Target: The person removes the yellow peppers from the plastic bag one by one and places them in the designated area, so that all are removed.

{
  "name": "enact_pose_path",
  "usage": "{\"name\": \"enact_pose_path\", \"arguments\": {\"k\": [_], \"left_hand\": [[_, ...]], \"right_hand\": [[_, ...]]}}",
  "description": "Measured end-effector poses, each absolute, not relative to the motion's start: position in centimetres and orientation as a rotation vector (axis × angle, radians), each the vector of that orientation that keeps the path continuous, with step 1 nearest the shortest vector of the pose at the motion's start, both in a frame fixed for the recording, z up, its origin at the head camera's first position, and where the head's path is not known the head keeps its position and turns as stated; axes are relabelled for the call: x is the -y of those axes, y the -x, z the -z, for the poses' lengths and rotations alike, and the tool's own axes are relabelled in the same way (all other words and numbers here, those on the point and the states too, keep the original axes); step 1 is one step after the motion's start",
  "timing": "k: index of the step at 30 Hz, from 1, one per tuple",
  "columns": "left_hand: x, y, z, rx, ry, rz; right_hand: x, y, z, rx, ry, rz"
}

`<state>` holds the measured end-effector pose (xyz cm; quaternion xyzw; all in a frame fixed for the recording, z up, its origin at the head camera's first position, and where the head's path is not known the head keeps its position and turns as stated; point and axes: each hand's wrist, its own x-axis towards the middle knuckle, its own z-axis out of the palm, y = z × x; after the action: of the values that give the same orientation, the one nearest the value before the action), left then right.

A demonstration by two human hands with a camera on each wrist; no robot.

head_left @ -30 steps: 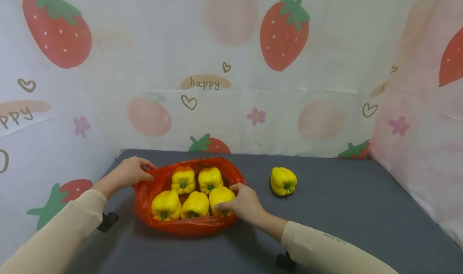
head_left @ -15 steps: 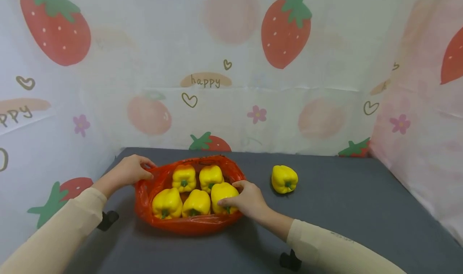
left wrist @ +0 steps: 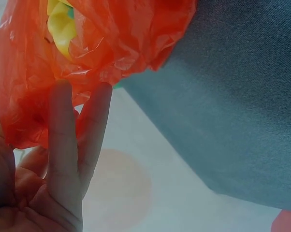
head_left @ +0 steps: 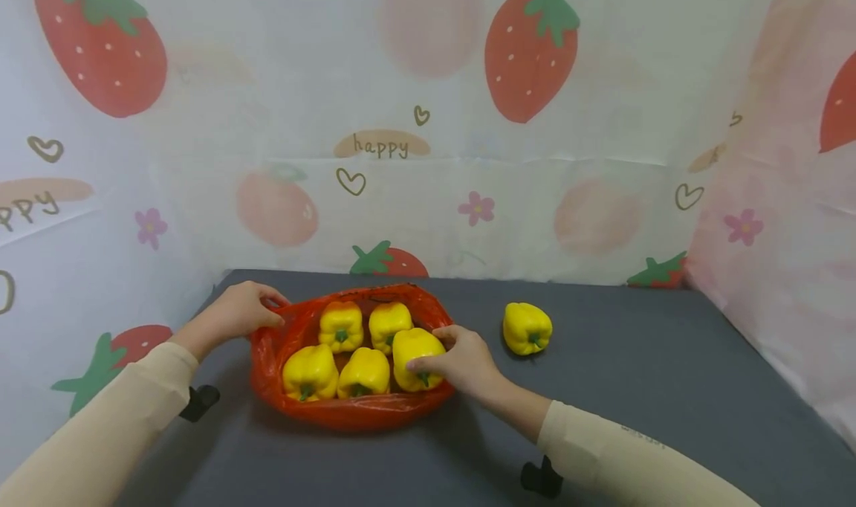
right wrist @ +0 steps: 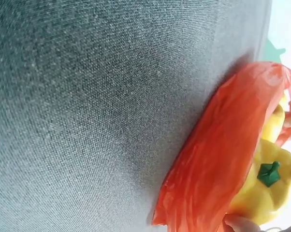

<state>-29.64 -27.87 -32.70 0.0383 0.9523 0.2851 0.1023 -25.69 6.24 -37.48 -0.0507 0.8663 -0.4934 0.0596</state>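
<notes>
An orange-red plastic bag [head_left: 348, 418] lies wide open on the table with several yellow bell peppers in it. My left hand [head_left: 235, 310] pinches the bag's left rim; in the left wrist view, two fingers [left wrist: 63, 145] stretch along the film. At the bag's right front, my right hand [head_left: 471, 358] grips a yellow bell pepper [head_left: 414, 343], thumb in front and fingers behind its right side. That pepper's green stem [right wrist: 269, 174] shows in the right wrist view, where the hand is mostly cut off by the frame edge. Other peppers [head_left: 310, 373] sit beside it in the bag.
A single yellow bell pepper [head_left: 527, 328] lies on the dark grey table [head_left: 635, 373], right of the bag. White cloth [head_left: 521, 195] printed with strawberries hangs behind and along both sides of the table.
My right hand has raised its pepper slightly and shifted it a little to the right. The left hand keeps hold of the bag's rim. The head view has tilted slightly down.
</notes>
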Motion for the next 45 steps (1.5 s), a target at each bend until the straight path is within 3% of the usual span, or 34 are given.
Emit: {"name": "enact_pose_path", "arguments": {"k": [45], "left_hand": [[26.9,29.0,32.3,-2.895,-0.071,-0.857]], "right_hand": [[-8.8,26.0,35.2,-2.518,0.076,1.686]]}}
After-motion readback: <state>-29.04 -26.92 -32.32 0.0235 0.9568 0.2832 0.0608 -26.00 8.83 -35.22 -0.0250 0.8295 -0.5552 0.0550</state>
